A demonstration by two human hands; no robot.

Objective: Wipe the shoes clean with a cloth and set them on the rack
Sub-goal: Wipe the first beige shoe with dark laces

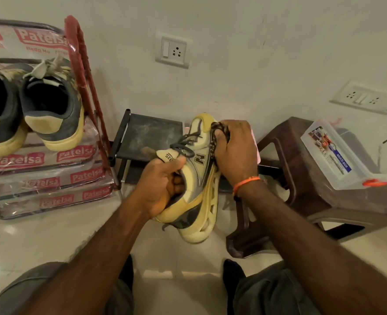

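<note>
A yellow and grey sneaker (194, 192) hangs in the air in front of me, turned on its side with its toe pointing away. My left hand (163, 183) grips it at the collar, thumb on the tongue and fingers inside the opening. My right hand (235, 153) holds a dark patterned cloth (215, 135) bunched against the sole edge near the toe. A small black rack (147, 135) stands against the wall just behind the shoe, its top shelf dusty.
A pair of grey and yellow shoes (35, 105) sits on a stack of plastic-wrapped boxes (47, 178) at the left, beside a red frame (85, 83). A brown plastic stool (306, 178) at the right carries a clear plastic box (333, 153). My knees are at the bottom.
</note>
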